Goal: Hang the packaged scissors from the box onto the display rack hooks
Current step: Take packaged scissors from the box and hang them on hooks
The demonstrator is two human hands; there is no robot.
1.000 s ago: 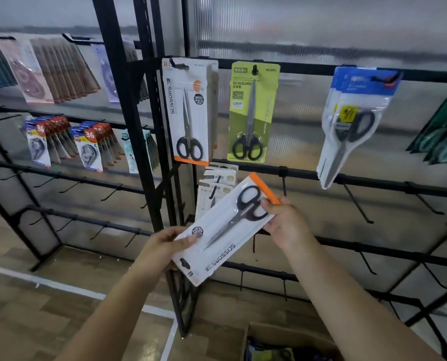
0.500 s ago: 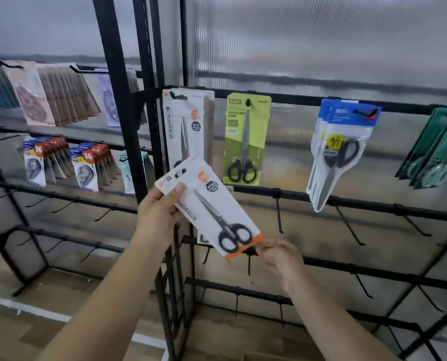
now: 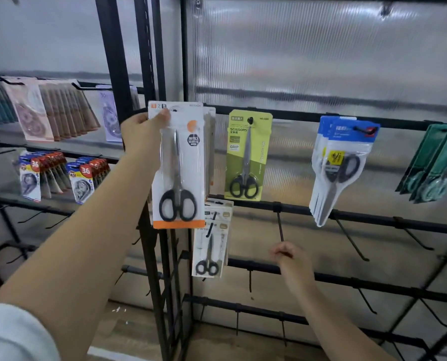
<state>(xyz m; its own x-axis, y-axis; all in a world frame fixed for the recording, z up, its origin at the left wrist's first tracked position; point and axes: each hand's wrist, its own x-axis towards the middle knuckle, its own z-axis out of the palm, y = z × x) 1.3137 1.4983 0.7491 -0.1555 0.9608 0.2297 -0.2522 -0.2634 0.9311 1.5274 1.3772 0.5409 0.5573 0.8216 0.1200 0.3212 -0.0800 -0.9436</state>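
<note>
My left hand point(image 3: 144, 134) pinches the top left corner of a white, orange-edged scissors package point(image 3: 178, 165) and holds it upright in front of several like packages point(image 3: 210, 152) hanging on the black rack's top bar point(image 3: 295, 117). Its hang hole sits at the hook's level; whether it is on the hook I cannot tell. My right hand point(image 3: 291, 264) hangs lower right, empty, fingers loosely curled, near a bare hook point(image 3: 280, 227). The box is out of view.
Green scissors point(image 3: 247, 155), blue-topped scissors point(image 3: 339, 165) and teal packs point(image 3: 436, 165) hang along the same bar. Smaller scissors packs point(image 3: 210, 246) hang below. Lower bars carry several bare hooks. A left rack holds correction tapes point(image 3: 61, 178).
My left hand raised the package from a tilt to upright at the top hook. My right hand let go of its lower end and dropped away to the right.
</note>
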